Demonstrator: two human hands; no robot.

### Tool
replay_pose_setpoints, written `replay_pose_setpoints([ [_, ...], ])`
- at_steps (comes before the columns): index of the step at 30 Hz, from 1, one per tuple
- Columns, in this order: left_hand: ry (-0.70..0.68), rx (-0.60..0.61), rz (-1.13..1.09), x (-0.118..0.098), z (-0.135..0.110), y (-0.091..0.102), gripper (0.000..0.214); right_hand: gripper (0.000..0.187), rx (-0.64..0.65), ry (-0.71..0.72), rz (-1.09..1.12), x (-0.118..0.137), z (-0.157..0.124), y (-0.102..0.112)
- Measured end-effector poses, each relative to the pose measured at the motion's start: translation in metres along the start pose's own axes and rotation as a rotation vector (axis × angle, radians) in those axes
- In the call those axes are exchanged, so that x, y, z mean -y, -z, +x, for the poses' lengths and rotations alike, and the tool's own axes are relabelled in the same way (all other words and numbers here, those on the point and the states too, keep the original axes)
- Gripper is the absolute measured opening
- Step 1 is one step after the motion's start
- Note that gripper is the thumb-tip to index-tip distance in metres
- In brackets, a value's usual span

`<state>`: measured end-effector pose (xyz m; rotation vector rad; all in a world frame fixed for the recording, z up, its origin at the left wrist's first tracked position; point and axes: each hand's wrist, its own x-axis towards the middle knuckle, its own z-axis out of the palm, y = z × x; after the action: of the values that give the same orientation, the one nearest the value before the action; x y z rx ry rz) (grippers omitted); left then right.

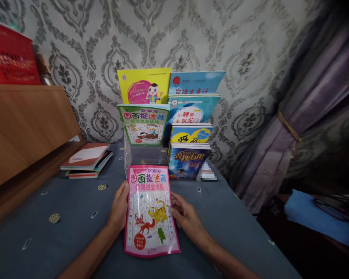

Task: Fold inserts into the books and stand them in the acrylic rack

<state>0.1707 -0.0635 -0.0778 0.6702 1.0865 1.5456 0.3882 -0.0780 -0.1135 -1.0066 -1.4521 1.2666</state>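
Observation:
A pink picture book (147,221) with a fox and a striped cat on its cover is held upright between both hands, its top edge close to the clear stand. My left hand (120,205) grips its left edge, fingers behind the cover. On the right edge, my right hand (186,213) pinches it with the thumb near the front. Behind it stands a clear tiered book stand (145,155). A green picture book (145,126) and a yellow book (144,85) fill its left upper tiers. The right column bears a dark blue book (186,162), among several others.
A small stack of books (87,161) lies at the left, near a wooden headboard (29,128) topped by a red basket (11,54). A purple curtain (276,135) hangs at the right. A dark blue patterned cloth (75,236) covers the surface. A blue cloth (317,217) lies at right.

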Motion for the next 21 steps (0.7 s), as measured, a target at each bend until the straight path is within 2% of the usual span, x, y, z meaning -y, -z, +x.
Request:
replay_pose_setpoints([
  [4, -0.175, -0.179, 0.129, -0.008, 0.0, 0.005, 0.049, 0.047, -0.018, 0.098, 0.001, 0.022, 0.006, -0.008],
  [7, -0.297, -0.232, 0.233, -0.016, -0.002, 0.009, 0.048, 0.041, -0.083, 0.205, -0.075, 0.032, 0.007, -0.012],
  [11, -0.39, -0.137, 0.325, -0.023, -0.006, 0.011, 0.058, 0.035, -0.157, 0.274, -0.196, 0.031, 0.006, -0.016],
  [13, -0.381, -0.082, 0.336, -0.022, -0.007, 0.011, 0.065, 0.034, -0.157, 0.274, -0.225, 0.029, 0.005, -0.017],
  [18, -0.345, -0.061, 0.332, -0.018, -0.007, 0.012, 0.067, 0.033, -0.158, 0.273, -0.246, 0.026, 0.004, -0.017],
  [21, -0.33, 0.095, 0.388, -0.026, -0.004, 0.017, 0.062, 0.033, -0.168, 0.279, -0.253, 0.026, 0.004, -0.017],
])
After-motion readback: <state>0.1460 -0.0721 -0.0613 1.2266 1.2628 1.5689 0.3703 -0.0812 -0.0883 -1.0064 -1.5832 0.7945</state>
